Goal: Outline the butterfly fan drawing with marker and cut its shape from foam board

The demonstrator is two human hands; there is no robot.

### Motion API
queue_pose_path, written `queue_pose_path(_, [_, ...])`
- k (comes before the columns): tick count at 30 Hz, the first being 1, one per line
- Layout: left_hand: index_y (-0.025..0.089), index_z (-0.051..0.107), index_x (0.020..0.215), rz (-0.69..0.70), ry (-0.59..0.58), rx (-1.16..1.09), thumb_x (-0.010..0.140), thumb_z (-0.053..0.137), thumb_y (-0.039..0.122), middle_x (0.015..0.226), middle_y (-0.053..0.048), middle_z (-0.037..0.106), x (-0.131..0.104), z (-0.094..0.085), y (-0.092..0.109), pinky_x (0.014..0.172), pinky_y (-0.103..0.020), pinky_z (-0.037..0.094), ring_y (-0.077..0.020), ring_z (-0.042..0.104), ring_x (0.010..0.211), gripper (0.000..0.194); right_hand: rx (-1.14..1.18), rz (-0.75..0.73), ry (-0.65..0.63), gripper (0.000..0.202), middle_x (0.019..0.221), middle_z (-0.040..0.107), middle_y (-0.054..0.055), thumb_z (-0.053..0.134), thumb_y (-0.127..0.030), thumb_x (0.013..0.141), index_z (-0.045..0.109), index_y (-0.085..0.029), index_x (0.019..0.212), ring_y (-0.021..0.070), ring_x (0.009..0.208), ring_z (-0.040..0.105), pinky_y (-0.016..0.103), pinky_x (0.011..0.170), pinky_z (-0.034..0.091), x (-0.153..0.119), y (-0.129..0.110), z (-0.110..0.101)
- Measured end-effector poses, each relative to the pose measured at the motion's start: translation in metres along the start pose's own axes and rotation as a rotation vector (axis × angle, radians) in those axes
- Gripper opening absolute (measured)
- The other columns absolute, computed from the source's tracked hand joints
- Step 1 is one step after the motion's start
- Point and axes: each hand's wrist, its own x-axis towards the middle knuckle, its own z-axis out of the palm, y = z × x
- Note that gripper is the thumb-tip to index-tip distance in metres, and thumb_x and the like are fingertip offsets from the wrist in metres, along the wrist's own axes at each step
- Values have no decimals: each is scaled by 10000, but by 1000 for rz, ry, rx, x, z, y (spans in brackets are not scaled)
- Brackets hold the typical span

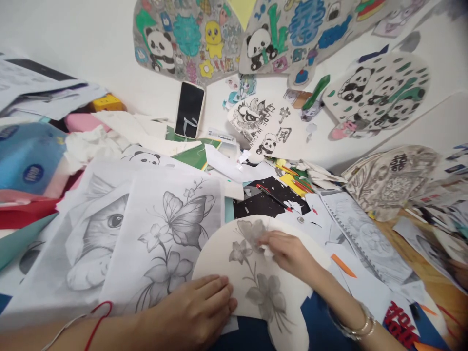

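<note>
A cream fan-shaped sheet [300, 292] bears a grey pencil drawing of flowers and a butterfly. On its left edge my left hand [206, 304] rests palm down, fingers together, holding the sheet. At the upper part of the drawing, my right hand [283, 248] pinches a small white wad [268, 250], probably tissue, against the shaded butterfly. Left of the sheet lies a printed butterfly-and-flower picture [175, 234], partly overlapping a printed cat picture [98, 239].
A phone [189, 110] leans on the wall behind. A red pencil [273, 197] lies on black paper beyond the sheet. To the right are a spiral sketchbook [365, 239] and an orange paper piece [343, 265]; a blue tissue pack [31, 158] sits left.
</note>
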Motion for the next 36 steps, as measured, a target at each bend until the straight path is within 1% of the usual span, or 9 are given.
queue_pose_path(6, [70,633,1038,-4,-13,-33,888,459,98,945,-100,662,1,0,0,880,-322,514,-211,616,945,231,-9,11,-41,308,912,654,32,327,67,705,447,-212,759,165,907,601,305,735,497,-10,-3,-13])
queue_pose_path(10, [71,630,1034,3,-25,-21,889,475,112,951,-99,661,1,1,0,879,-328,514,-214,612,943,217,19,144,124,295,920,633,17,332,74,642,262,-211,667,146,866,597,267,662,454,-23,-4,-25])
queue_pose_path(12, [67,631,1021,11,-12,-14,885,480,106,927,-99,664,1,2,0,879,-331,512,-213,614,933,208,10,155,144,301,922,620,20,330,70,640,229,-212,671,148,874,589,269,664,450,-30,-8,-25])
queue_pose_path(18, [76,632,998,15,46,1,899,443,83,878,-91,670,4,-1,1,853,-323,514,-201,623,904,213,-102,91,-89,295,920,610,57,305,65,700,393,-212,753,181,903,558,309,692,474,-34,-20,-21])
queue_pose_path(20, [75,634,995,19,51,12,900,438,80,881,-90,674,4,-1,1,850,-323,517,-202,626,894,218,-122,103,-74,288,911,611,59,311,56,714,405,-214,747,176,882,563,306,687,475,-29,-17,-27])
queue_pose_path(23, [74,633,998,15,54,16,897,446,91,892,-93,675,3,0,2,856,-321,518,-201,627,895,213,-153,142,96,259,902,620,47,335,37,723,335,-219,683,165,860,570,305,699,466,-18,-2,-35])
queue_pose_path(25, [77,631,999,13,49,13,894,455,95,894,-91,673,3,0,2,858,-318,518,-197,627,897,205,-164,155,161,266,895,627,40,344,39,711,299,-219,666,161,848,568,303,708,456,-9,9,-36])
queue_pose_path(33, [90,636,980,-3,31,12,903,445,93,909,-81,676,4,-2,-1,852,-310,520,-189,631,888,205,-110,28,-69,250,935,604,55,340,33,748,387,-210,718,174,870,525,317,704,445,0,27,-21])
queue_pose_path(36, [87,632,999,-5,24,13,904,451,96,934,-84,677,3,-1,-2,872,-314,514,-191,629,910,205,-143,3,-66,257,937,610,54,331,39,739,391,-210,719,176,887,528,321,717,452,5,32,-25])
